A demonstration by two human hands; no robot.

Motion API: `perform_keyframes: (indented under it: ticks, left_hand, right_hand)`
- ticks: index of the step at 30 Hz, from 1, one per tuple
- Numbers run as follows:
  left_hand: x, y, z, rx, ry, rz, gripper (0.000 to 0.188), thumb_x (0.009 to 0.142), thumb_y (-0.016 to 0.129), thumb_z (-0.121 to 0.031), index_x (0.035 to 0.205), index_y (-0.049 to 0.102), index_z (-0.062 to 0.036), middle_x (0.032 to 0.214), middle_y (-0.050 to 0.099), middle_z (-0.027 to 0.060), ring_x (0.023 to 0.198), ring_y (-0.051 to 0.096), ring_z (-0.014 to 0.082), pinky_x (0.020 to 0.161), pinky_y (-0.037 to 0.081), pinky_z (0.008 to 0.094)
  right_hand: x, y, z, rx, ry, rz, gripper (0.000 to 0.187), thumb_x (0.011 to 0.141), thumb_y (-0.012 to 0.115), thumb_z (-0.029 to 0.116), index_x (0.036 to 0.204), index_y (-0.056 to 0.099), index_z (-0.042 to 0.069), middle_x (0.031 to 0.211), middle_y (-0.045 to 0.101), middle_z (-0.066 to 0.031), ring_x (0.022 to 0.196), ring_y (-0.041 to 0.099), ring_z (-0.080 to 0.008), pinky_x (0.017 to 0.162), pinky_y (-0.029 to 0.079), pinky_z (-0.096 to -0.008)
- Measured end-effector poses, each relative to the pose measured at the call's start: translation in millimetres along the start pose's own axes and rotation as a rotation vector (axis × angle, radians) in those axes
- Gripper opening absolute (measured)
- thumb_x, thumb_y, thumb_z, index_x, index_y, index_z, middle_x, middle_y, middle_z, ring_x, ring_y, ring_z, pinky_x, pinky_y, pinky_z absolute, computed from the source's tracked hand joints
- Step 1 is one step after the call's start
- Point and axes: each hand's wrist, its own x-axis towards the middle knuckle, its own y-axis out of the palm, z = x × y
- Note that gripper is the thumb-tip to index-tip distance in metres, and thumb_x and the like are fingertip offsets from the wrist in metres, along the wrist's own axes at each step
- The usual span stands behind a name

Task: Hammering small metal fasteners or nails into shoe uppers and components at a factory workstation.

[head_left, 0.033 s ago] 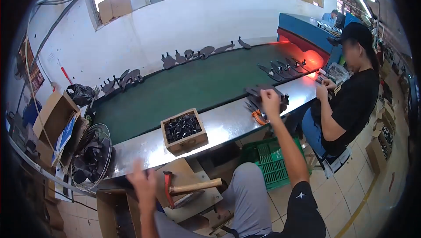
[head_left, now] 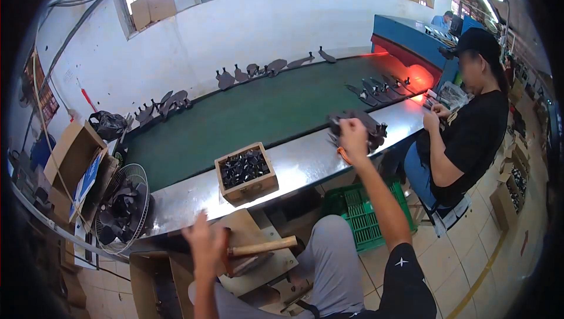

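Note:
My right hand (head_left: pixel 353 141) is over the pile of dark flat pieces (head_left: pixel 367 122) on the metal table edge, fingers pinched together; what they hold, if anything, I cannot make out. Beneath it, orange-handled pliers (head_left: pixel 344 155) are partly covered. Slightly blurred, my left hand (head_left: pixel 204 242) hovers beside the hammer with its fingers apart and nothing visible in them. The hammer (head_left: pixel 264 246), with a wooden handle and red head, lies on a low work board (head_left: pixel 249 281) before my knees; the hand partly hides its head.
A wooden box (head_left: pixel 252 192) of small black parts stands on the metal edge. Beyond runs a green conveyor belt (head_left: pixel 247 116) with dark pieces along its sides. A wire fan guard (head_left: pixel 120 210) holding dark pieces is at left, a green crate (head_left: pixel 364 222) below. A co-worker (head_left: pixel 470 125) sits at right.
My left hand has shifted right, closer to the hammer, and now covers part of its head. My right hand has moved slightly left and down over the pile and pliers.

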Motion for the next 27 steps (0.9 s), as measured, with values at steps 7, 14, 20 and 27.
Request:
perform_keyframes:
  ticks: [7, 14, 20, 27]
  left_hand:
    - [21, 4, -93, -0.405, 0.219, -0.217, 0.075, 0.076, 0.081, -0.016, 0.142, 0.047, -0.0053, 0.141, 0.053, 0.018, 0.135, 0.048, 0.0313, 0.117, 0.023, 0.0542]
    - [-40, -69, -67, -0.884, 0.012, -0.191, 0.052, 0.087, 0.075, -0.003, 0.132, 0.049, 0.0005, 0.099, 0.071, 0.0136, 0.079, 0.071, 0.0181, 0.073, 0.056, 0.0268]
    - [-34, -85, -66, -1.196, -0.22, -0.366, 0.051, 0.098, 0.059, -0.011, 0.143, 0.036, -0.0031, 0.109, 0.061, 0.0135, 0.063, 0.064, 0.0157, 0.039, 0.05, 0.0265]
    - [5, 68, 25, -0.342, -0.164, -0.215, 0.05, 0.097, 0.064, -0.033, 0.132, 0.054, 0.0007, 0.136, 0.051, 0.0206, 0.119, 0.056, 0.0338, 0.102, 0.044, 0.0429]
  right_hand:
    - [-212, 56, 132, 0.578, 0.294, 1.193, 0.029, 0.104, 0.053, 0.033, 0.115, 0.056, 0.007, 0.086, 0.065, -0.0044, 0.066, 0.063, -0.0084, 0.049, 0.048, -0.0229]
    - [-270, 54, 70, -0.392, -0.683, 0.907, 0.069, 0.093, 0.064, 0.036, 0.147, 0.033, 0.006, 0.1, 0.065, -0.0197, 0.092, 0.066, -0.0361, 0.076, 0.053, -0.0447]
    - [-274, 8, 19, -0.83, -0.597, 1.149, 0.07, 0.081, 0.074, 0.025, 0.138, 0.041, 0.004, 0.094, 0.069, -0.0166, 0.077, 0.069, -0.0387, 0.066, 0.055, -0.0448]
    - [-268, -52, 4, -0.378, -0.202, 0.878, 0.037, 0.075, 0.071, 0.013, 0.109, 0.064, 0.002, 0.075, 0.067, -0.0167, 0.068, 0.07, -0.0311, 0.061, 0.053, -0.0398]
